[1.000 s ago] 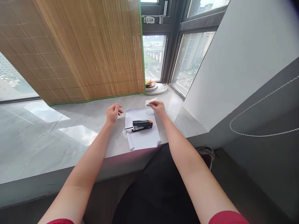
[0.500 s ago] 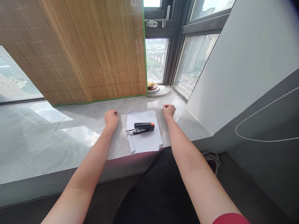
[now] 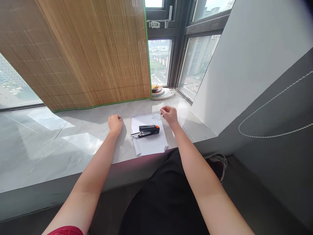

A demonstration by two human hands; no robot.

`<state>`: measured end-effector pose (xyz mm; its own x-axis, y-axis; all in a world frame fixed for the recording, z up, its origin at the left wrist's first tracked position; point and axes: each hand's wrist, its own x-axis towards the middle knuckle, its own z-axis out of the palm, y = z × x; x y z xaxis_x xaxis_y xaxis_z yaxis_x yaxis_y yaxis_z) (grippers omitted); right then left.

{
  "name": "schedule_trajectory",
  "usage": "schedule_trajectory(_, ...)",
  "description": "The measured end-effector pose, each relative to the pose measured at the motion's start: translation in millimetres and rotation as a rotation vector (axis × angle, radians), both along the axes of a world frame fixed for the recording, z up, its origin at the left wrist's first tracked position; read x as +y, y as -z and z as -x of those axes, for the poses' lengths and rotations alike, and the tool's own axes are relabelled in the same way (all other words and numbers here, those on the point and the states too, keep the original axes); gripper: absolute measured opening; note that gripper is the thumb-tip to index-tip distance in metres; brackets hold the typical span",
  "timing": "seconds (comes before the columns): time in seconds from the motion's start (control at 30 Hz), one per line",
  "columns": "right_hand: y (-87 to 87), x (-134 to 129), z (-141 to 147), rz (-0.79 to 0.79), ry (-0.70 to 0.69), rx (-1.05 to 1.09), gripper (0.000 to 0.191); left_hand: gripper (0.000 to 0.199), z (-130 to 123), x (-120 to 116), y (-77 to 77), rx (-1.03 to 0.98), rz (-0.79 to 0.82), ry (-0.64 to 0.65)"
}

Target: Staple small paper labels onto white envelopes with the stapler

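A black stapler (image 3: 149,130) with an orange end lies on white paper sheets (image 3: 154,146); its silver metal part sticks out to the left. Grey marks or small bits (image 3: 156,117) cover a patch at the paper's upper right. To the left of the paper, my left hand (image 3: 114,123) rests on the sill with curled fingers, and what they may hold is too small to tell. My right hand (image 3: 170,115) is by the paper's upper right corner, thumb and fingertips pinched together. Anything in that pinch cannot be made out.
The pale stone window sill (image 3: 80,122) holds the paper. A stack of plates (image 3: 162,94) stands in the window corner. A bamboo blind (image 3: 97,58) hangs over the back. White wall (image 3: 227,65) and a looped bead chain (image 3: 259,136) are at the right.
My right hand has shifted left from the bare sill to the paper's upper right corner. The small white piece at its fingertips no longer shows. My left hand and the stapler stay in place.
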<state>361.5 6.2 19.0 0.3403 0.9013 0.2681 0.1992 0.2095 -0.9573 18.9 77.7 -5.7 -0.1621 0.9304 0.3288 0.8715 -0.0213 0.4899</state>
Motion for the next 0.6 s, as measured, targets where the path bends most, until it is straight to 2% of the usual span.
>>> schedule_trajectory(0.1,-10.0,-17.7,30.5,-0.135,-0.205,-0.177,0.023,0.017,-8.1,-1.2,-4.0,-0.185,-0.079,0.123)
schedule_trajectory(0.2,-13.5,-35.5,48.7,-0.202,-0.431,-0.402,0.033,0.025,-22.2,-2.4,-5.8,-0.515,-0.061,0.384)
schedule_trajectory(0.27,-12.9,-44.5,53.8,-0.161,-0.509,-0.596,0.049,0.038,-31.5,-3.1,-5.7,-0.714,-0.019,0.556)
schedule_trajectory(0.33,-11.4,-49.2,55.9,-0.080,-0.502,-0.743,0.047,0.050,-38.4,-3.7,-5.5,-0.858,0.014,0.668)
schedule_trajectory(0.4,-10.3,-50.0,56.8,-0.033,-0.460,-0.808,0.031,0.055,-42.1,-4.5,-5.9,-0.942,0.044,0.714)
schedule_trajectory(0.47,-10.3,-48.8,56.8,-0.039,-0.404,-0.787,0.023,0.057,-43.1,-5.7,-6.7,-0.971,0.083,0.733)
schedule_trajectory(0.6,-12.3,-47.1,52.4,-0.039,-0.294,-0.753,0.023,0.059,-41.7,-10.1,-7.9,-0.930,0.127,0.763)
